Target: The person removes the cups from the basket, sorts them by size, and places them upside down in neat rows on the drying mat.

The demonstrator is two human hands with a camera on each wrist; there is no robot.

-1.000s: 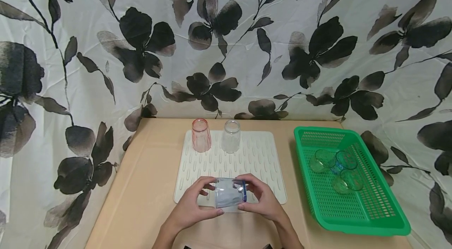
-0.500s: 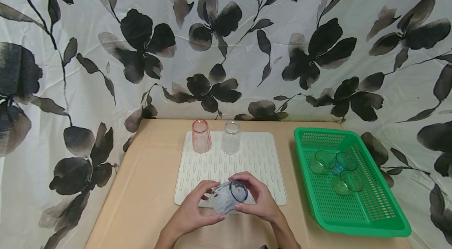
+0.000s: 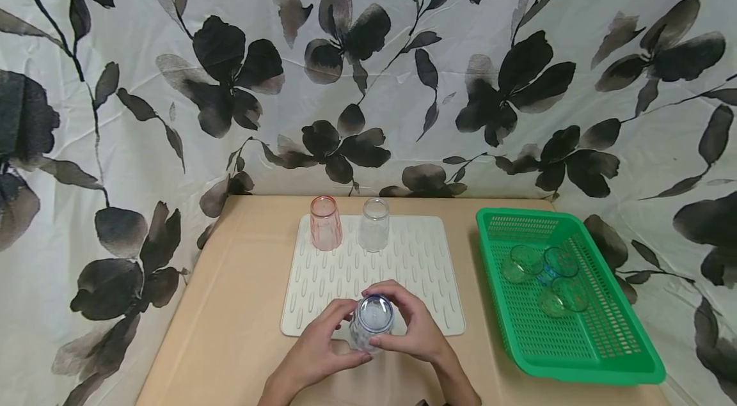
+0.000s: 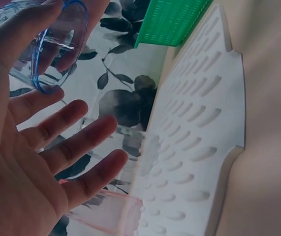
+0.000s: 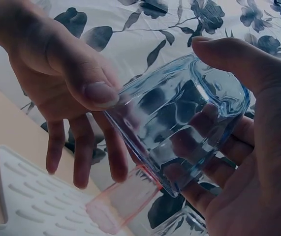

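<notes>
Both hands hold a clear, blue-tinted drinking glass (image 3: 372,324) over the near edge of a white ridged mat (image 3: 423,278). In the head view its round base faces up towards the camera. My left hand (image 3: 322,345) pinches the glass near its rim with thumb and forefinger, the other fingers spread, as the left wrist view shows. My right hand (image 3: 417,332) grips the base end; in the right wrist view its thumb lies by the thick base of the glass (image 5: 170,113), with fingers beneath. On the mat's far end stand a pink glass (image 3: 326,227) and a clear glass (image 3: 374,227), apart.
A green plastic basket (image 3: 593,375) stands to the right of the mat. Inside it, towards the far end, lie a few green and blue tinted glasses (image 3: 523,265). A floral cloth (image 3: 426,93) hangs behind the tan table (image 3: 230,304).
The held glass has turned from lying sideways, blue end to the right, to having that end face up towards the camera. Both hands still hold it, the right slightly further left.
</notes>
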